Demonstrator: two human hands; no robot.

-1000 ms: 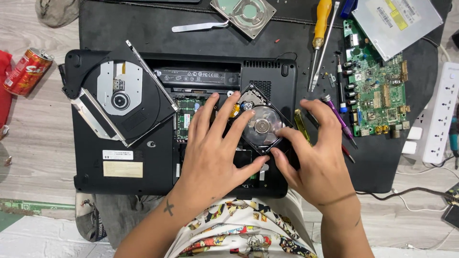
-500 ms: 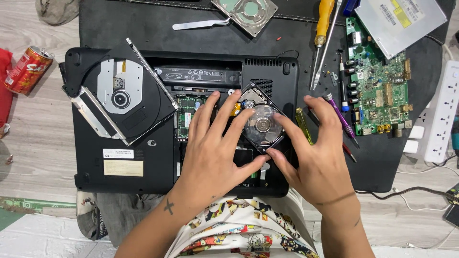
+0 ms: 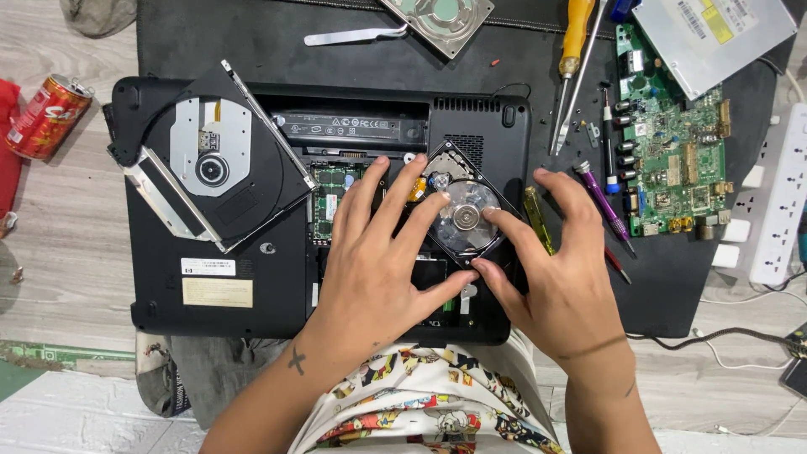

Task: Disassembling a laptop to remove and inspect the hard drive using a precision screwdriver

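Head view looks straight down on my two hands meeting over an opened hard drive [image 3: 465, 217] that lies tilted on the underside of a black laptop [image 3: 252, 311], near its middle right. My left hand [image 3: 376, 261] lies spread flat, fingers fanned over the open memory bay and the drive's left edge, thumb stretched right along the drive's lower corner. My right hand [image 3: 561, 273] is also spread, its forefinger resting on the shiny platter and its thumb meeting my left thumb under the drive. Neither hand is closed around anything; both press or steady the drive with loose open fingers. My left fingers cover much of the bay, so I cannot tell what sits beneath them.

An optical drive [image 3: 210, 160] lies open on the laptop's left part. A yellow-handled tool [image 3: 538, 220] lies just right of the hard drive, a purple screwdriver [image 3: 602, 200] beyond it. Farther right sit a green circuit board [image 3: 672, 160] and a white power strip [image 3: 782, 202]. Above are tweezers [image 3: 353, 35], a second bare drive [image 3: 441, 17] and a yellow screwdriver [image 3: 577, 29]. A red can [image 3: 46, 116] lies far left.
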